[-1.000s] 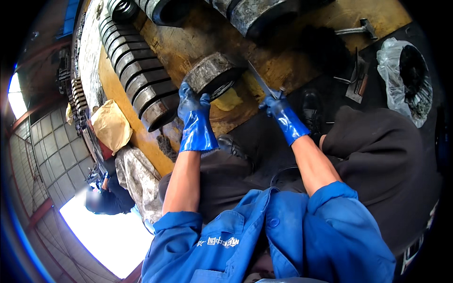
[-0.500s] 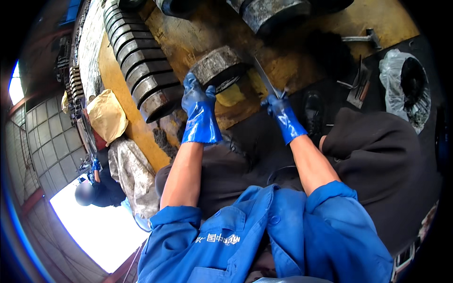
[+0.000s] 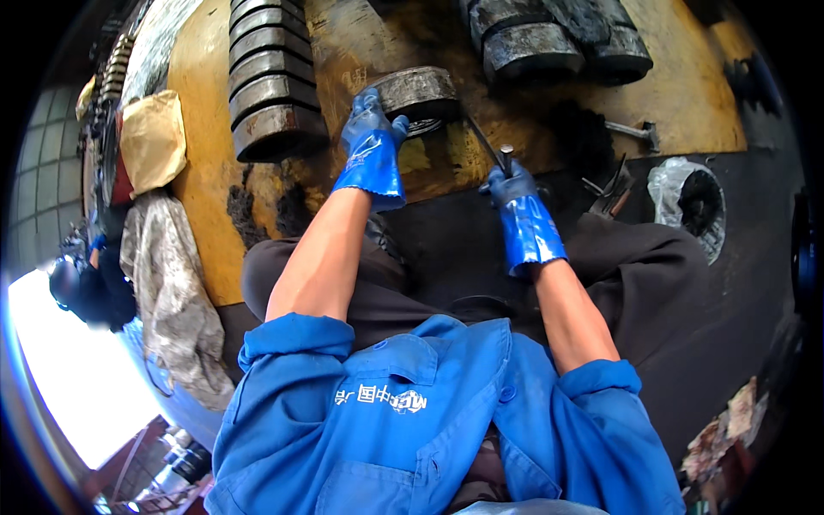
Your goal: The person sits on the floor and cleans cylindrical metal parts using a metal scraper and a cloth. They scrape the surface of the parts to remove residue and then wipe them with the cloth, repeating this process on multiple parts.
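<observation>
Both my hands wear blue rubber gloves. My left hand (image 3: 371, 142) grips the left edge of a thick round metal piece (image 3: 419, 88), its fingers on the outer side and its thumb toward me. That piece has a worn grey rim and stands tilted above the yellow-brown work surface; part of its underside shows. In my right hand (image 3: 512, 189), the fingers are closed on a long thin metal tool (image 3: 482, 137). Its far end reaches the right side of the round piece. A short round-topped metal end (image 3: 506, 153) sticks up from the same fist; I cannot tell whether it belongs to the tool.
A row of similar metal pieces (image 3: 273, 86) lies at the left, with more blocks (image 3: 532, 50) at the back right. A hammer (image 3: 635, 130), a dark fibrous clump (image 3: 579, 137) and a plastic bag (image 3: 668, 193) are on the right. Another person (image 3: 90, 283) is at far left.
The whole view has swung, so the scene sits differently in it. My left hand still holds the round piece, and my right hand still holds the tool, now seen more edge-on.
</observation>
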Demonstrator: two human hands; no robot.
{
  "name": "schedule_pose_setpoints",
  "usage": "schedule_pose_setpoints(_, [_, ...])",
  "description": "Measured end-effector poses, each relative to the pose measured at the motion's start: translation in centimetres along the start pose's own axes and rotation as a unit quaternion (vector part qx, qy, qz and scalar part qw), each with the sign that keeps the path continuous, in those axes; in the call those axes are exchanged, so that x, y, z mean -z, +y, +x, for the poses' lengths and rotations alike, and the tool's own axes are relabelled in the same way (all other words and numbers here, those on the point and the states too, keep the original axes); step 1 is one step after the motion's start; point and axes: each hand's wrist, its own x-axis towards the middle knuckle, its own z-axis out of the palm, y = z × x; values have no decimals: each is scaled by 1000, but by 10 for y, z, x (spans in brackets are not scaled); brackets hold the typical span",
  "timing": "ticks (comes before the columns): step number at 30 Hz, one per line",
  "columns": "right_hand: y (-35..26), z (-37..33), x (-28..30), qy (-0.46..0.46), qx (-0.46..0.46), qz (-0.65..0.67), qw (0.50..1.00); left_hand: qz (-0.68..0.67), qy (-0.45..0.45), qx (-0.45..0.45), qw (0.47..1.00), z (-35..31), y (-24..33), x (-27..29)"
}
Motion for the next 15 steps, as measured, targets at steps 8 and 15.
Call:
schedule_pose_setpoints(8, [-74,-44,23,-11,313,-529,789,-418,-58,77,903,-65,30,-69])
schedule_pose_setpoints(15, [-154,-46,-1,-137,235,-789,550,-864,-328,198,327,-89,41,3])
